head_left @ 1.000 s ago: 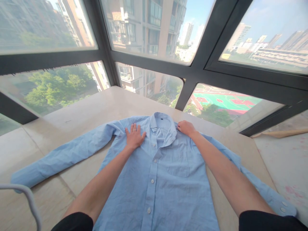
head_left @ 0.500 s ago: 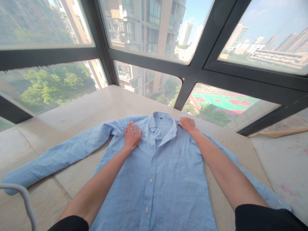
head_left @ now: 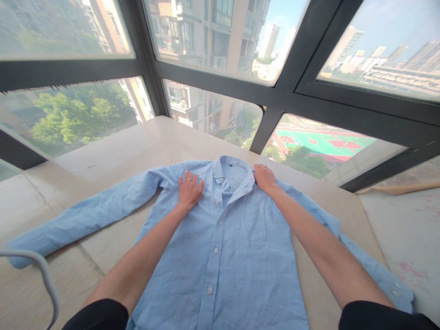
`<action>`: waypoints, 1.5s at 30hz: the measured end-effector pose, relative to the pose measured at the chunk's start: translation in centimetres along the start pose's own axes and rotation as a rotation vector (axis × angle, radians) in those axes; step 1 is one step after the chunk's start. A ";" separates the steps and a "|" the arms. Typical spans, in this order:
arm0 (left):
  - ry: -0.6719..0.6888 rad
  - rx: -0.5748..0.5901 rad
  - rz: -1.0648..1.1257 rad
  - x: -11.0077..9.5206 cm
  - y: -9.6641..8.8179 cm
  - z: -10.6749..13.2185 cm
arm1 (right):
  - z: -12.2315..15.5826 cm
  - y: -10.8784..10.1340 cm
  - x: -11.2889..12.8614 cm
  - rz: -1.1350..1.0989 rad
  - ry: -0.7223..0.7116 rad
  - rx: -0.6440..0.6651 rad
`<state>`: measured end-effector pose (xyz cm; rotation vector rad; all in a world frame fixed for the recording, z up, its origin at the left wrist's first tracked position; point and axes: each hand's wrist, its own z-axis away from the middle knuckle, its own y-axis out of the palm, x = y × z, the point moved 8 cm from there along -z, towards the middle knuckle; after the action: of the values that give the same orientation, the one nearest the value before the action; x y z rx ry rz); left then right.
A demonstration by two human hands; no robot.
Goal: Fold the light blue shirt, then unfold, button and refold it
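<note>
A light blue button-up shirt [head_left: 254, 261] lies front up, its collar toward the windows and its sleeves spread to both sides. Flat on the chest just below the left-hand shoulder rests my left hand [head_left: 189, 189], fingers apart, a ring on one finger. My right hand [head_left: 264, 178] is at the other shoulder beside the collar [head_left: 237, 170], its fingers bent onto the cloth at the edge; the fingertips are partly hidden. The top of the placket gapes open, with white buttons down the front. A chest pocket [head_left: 252, 228] sits below my right hand.
The shirt lies on a beige stone ledge [head_left: 137, 142] bordered by dark window frames [head_left: 213, 85]. A grey-white cord [head_left: 44, 270] curves in at the lower left. Floral-patterned fabric or paper [head_left: 405, 238] covers the right side.
My right hand has shifted slightly left toward the collar, and the shoulder and upper sleeve beside it lie flatter. My left hand stays on the chest. The view has tilted slightly.
</note>
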<state>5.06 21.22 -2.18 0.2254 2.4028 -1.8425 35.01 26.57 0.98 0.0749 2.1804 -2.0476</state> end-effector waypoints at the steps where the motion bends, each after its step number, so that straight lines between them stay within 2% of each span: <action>1: 0.007 -0.004 0.006 -0.1 -0.1 0.0 | 0.8 -0.4 0.5 -0.021 -0.013 -0.036; 5: 0.087 -0.030 0.054 -0.8 -0.6 0.2 | 4.5 -1.6 2.5 -0.169 -0.051 -0.204; 8: 0.275 -0.032 0.122 -2.2 -1.2 0.9 | 7.1 -2.0 3.4 -0.255 -0.082 -0.272; 11: 0.417 0.009 0.153 -3.3 -1.6 1.6 | 9.3 -2.3 4.4 -0.297 -0.174 -0.293; 14: 0.472 0.131 0.133 -4.1 -1.4 1.8 | 10.8 -2.2 5.8 -0.299 -0.322 -0.247; 17: 0.421 0.248 0.183 -4.7 -1.1 1.5 | 11.4 -1.9 6.9 -0.319 -0.429 -0.190; 22: 0.223 0.218 0.495 -6.2 -1.6 1.6 | 10.6 -2.2 8.5 -0.417 -0.470 -0.237; 26: 0.213 0.230 0.621 -7.8 -1.0 2.9 | 9.7 -2.4 9.8 -0.509 -0.469 -0.300; 30: 0.188 0.262 0.755 -7.5 -0.4 3.6 | 9.3 -1.7 11.2 -0.566 -0.452 -0.308; 33: 0.236 0.314 0.857 -7.1 0.0 3.9 | 9.3 -1.0 11.9 -0.581 -0.446 -0.278; 37: 0.306 0.308 0.841 -6.8 -0.3 4.4 | 9.6 -0.7 12.1 -0.614 -0.464 -0.269; 45: 0.272 0.278 0.597 -7.0 -0.2 4.3 | 10.0 -1.0 12.1 -0.624 -0.549 -0.271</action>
<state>11.87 16.67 -1.93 1.1399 1.8897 -1.9100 23.66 15.74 -0.29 -1.1762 2.2295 -1.6733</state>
